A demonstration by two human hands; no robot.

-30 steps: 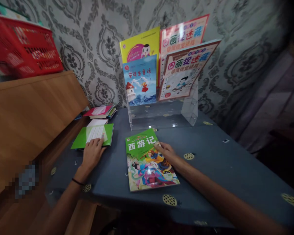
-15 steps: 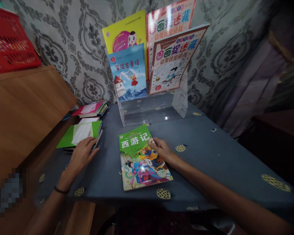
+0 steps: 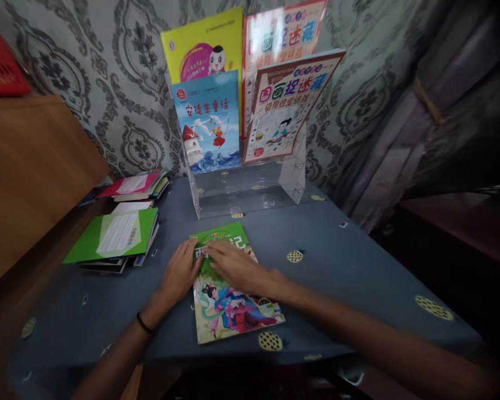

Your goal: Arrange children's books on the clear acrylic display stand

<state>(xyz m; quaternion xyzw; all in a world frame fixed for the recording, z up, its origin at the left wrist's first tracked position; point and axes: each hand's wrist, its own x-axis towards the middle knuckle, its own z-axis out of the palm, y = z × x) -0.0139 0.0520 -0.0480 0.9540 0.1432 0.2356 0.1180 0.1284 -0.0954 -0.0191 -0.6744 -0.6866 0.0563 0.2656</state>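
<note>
A picture book with a green top and colourful figures lies face up on the patterned blue-grey tablecloth. My left hand rests at its upper left edge, fingers stretched out and touching the cover. Across the upper cover lies my right hand, its fingers extended flat and hiding part of the title. The two hands' fingertips are close together. Behind the book stands a clear acrylic rack. It holds a blue book, a yellow book, a brown-bordered book and a red-bordered book.
On the left lies a stack topped by a green book, with a pink-covered stack behind it. A wooden cabinet bearing a red basket borders the table's left side. A curtain hangs at right.
My left hand has left the green-topped stack and moved right to the picture book. My right hand has shifted from the book's right edge onto its cover. The view has turned slightly.
</note>
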